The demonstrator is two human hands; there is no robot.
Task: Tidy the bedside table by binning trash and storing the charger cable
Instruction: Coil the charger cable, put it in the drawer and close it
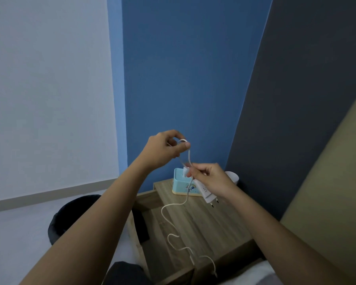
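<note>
Above the wooden worktop point(203, 227), my left hand point(162, 150) pinches a loop of charger cable point(174, 236) while my right hand point(211, 179) grips the plug point(208, 195), coiling it for storage.

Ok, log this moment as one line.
phase: coiling cable | left hand: grip on cable loop | right hand: holds charger plug | slack: on bedside table

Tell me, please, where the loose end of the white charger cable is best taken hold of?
Grip the charger cable on the slack curl lying on the bedside table, coming from above. It rests flat and free there, below the right hand holding the adapter.
</note>
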